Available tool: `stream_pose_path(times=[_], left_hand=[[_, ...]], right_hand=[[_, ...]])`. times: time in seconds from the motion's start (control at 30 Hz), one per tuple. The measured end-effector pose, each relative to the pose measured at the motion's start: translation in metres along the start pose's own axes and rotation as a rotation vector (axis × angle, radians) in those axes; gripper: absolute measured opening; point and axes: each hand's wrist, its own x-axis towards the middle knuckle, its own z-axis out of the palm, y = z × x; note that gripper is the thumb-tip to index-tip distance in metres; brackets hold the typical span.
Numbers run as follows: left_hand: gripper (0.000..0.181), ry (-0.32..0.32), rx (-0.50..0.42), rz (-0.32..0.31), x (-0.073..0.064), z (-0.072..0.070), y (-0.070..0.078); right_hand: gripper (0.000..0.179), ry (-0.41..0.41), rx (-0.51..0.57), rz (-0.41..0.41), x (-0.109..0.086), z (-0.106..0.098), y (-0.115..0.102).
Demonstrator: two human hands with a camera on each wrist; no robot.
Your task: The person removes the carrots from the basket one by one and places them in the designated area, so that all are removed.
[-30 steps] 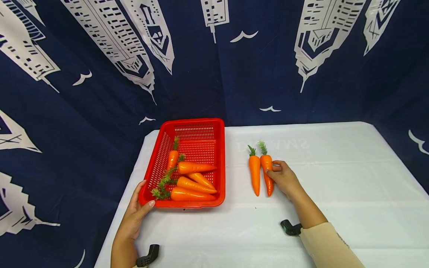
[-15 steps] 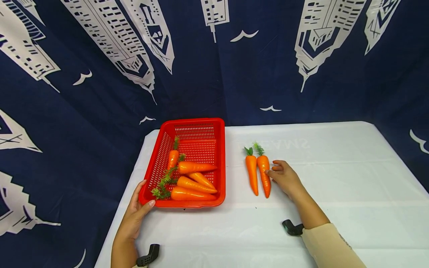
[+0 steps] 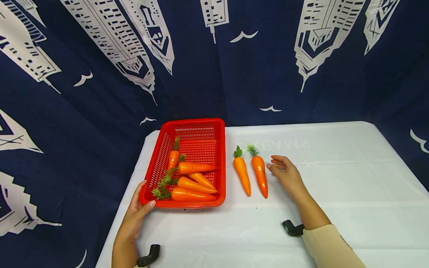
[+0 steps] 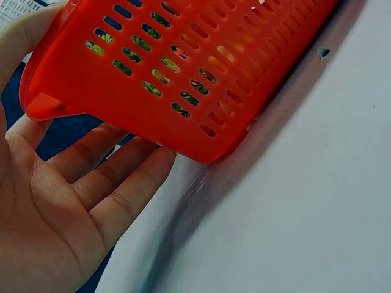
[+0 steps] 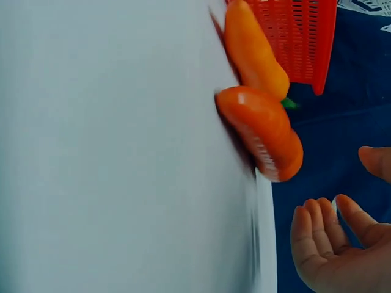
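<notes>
A red plastic basket holds several orange carrots with green tops, most of them toward its near side. At its near left corner my left hand grips the rim; in the left wrist view, fingers lie against the outer wall. Two loose carrots rest on the table right of the basket: a slimmer one and, farther right, a thicker one. Just right of the thicker carrot is my right hand, fingers loosely bent, holding nothing. A gap separates hand and carrot in the right wrist view.
A white cloth covers the table. Behind and left hangs a dark blue curtain printed with white buildings and birds. Black wrist cameras sit on both wrists.
Both loose carrots have shifted left toward the basket and spread apart. My right hand, touching the thicker carrot before, has come away from it. The left hand and basket have stayed put.
</notes>
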Motion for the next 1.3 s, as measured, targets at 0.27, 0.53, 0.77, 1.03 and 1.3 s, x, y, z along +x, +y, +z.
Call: stream_pose_path(times=[0.27, 0.53, 0.77, 1.03, 1.3], left_hand=[[0.078, -0.008, -0.016, 0.021, 0.0, 0.0, -0.002], [0.079, -0.01, -0.019, 0.017, 0.001, -0.001, -0.002], [0.079, -0.01, -0.026, 0.021, 0.001, -0.001, -0.003], [0.078, -0.005, -0.025, 0.014, 0.002, 0.0, -0.004], [0.078, -0.005, -0.026, 0.016, 0.001, 0.0, -0.003]], right_hand=[[0.058, 0.041, 0.045, -0.054, -0.002, 0.001, -0.009], [0.057, 0.025, 0.064, -0.065, -0.004, 0.003, -0.019], [0.053, -0.002, 0.12, -0.125, -0.005, 0.01, -0.028], [0.052, -0.056, 0.178, -0.179, -0.005, 0.016, -0.034], [0.048, -0.12, 0.184, -0.208, -0.006, 0.024, -0.044]])
